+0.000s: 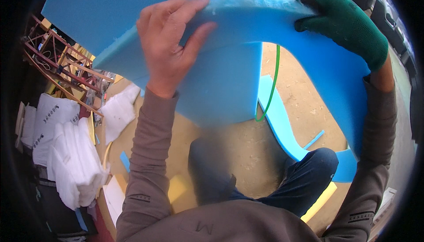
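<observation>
Gripping a curved blue foam sheet [265,23] by its fuzzy upper edge, bare left hand [165,43] and green-gloved right hand [346,23] hold it above the brown floor [296,76]; it looks light, soft, tearable, best held wide. White wadding [73,158] flanks the floor's left edge, a blue strip [278,118] farther right.

Dark printed characters [47,113], too small to read, slant across a white sack [62,104] at left; a dark letter-like mark [205,229] stands on the brown sweater [251,220].
</observation>
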Demonstrator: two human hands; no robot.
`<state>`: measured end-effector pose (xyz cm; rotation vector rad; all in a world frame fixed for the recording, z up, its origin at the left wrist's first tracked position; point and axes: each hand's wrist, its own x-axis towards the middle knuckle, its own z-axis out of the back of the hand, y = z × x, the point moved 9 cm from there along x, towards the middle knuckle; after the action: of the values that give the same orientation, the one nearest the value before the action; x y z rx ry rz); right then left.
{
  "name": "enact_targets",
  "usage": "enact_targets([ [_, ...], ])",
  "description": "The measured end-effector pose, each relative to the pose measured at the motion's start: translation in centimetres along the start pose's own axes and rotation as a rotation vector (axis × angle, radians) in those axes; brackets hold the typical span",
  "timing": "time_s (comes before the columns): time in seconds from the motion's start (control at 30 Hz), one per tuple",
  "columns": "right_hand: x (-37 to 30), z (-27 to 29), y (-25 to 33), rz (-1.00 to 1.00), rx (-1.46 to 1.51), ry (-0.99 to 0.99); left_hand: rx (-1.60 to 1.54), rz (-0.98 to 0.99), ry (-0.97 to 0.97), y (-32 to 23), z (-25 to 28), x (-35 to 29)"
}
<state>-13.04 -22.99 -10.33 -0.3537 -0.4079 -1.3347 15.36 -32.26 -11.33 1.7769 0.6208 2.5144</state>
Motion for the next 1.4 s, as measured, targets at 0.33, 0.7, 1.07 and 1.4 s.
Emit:
enact_targets([
  [0.33, 0.4, -3.0, -2.5, -0.132, 0.192, 0.032, 0.101, -0.051, -0.004, -0.5, -0.7, -0.6],
  [0.7, 1.7, -3.1, -2.5, -0.094, 0.242, 0.087, 0.206, -0.061, 0.007, -0.8, -1.6, -1.1],
  [1.07, 3.2, -3.6, -3.1, -0.044, 0.311, 0.129, 0.405, -0.115, 0.187, -0.9, -4.0, -4.0],
  [1.4, 2.8, -3.4, -2.4, -0.136, 0.173, 0.220, 0.476, -0.136, 0.273, -0.4, -5.0, -4.7],
])
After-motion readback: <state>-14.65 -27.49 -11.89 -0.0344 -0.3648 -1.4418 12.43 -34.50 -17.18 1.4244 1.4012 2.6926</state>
